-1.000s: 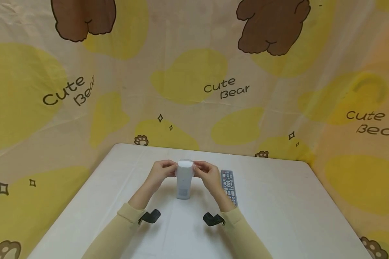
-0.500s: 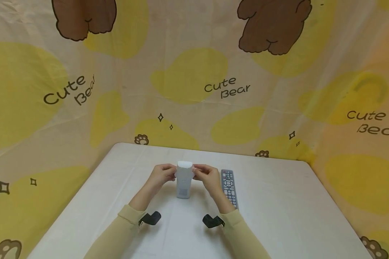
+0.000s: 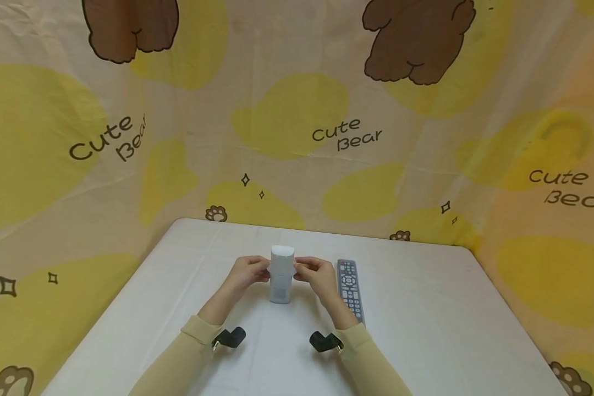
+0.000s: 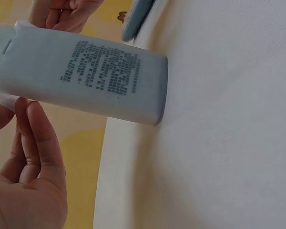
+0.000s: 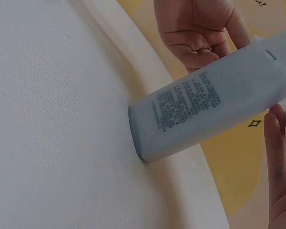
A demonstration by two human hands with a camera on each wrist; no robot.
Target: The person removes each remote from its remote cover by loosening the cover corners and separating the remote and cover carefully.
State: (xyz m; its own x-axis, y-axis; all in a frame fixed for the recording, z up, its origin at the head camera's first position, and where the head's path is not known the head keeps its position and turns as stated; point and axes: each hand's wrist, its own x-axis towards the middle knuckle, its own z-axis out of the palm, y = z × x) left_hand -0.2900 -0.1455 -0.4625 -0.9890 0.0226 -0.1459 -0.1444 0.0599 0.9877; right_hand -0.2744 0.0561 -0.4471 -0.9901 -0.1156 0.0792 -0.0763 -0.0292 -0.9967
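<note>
A pale remote control (image 3: 282, 252) stands on its end on the white table, its back with a printed label turned this way. Around its lower part fits a translucent sleeve (image 4: 43, 62), through which the label shows. At the remote's left side, my left hand (image 3: 245, 272) pinches the edge of the sleeve between thumb and fingers. My right hand (image 3: 320, 278) pinches the sleeve's opposite edge on the right. In both wrist views the sleeve's edge flares out at the fingers, and the remote's bottom end meets the table. The remote's button side is hidden.
A second remote, grey with many buttons (image 3: 348, 280), lies face up beside the right hand; the right wrist overlaps its near end. The white table (image 3: 425, 319) ends at a patterned cloth backdrop (image 3: 287, 121). Black wrist cameras (image 3: 231, 336) project inward from both sleeves.
Both hands have slid a little lower along the sides of the standing remote, still pinching the sleeve's edges. The second remote has stayed in place.
</note>
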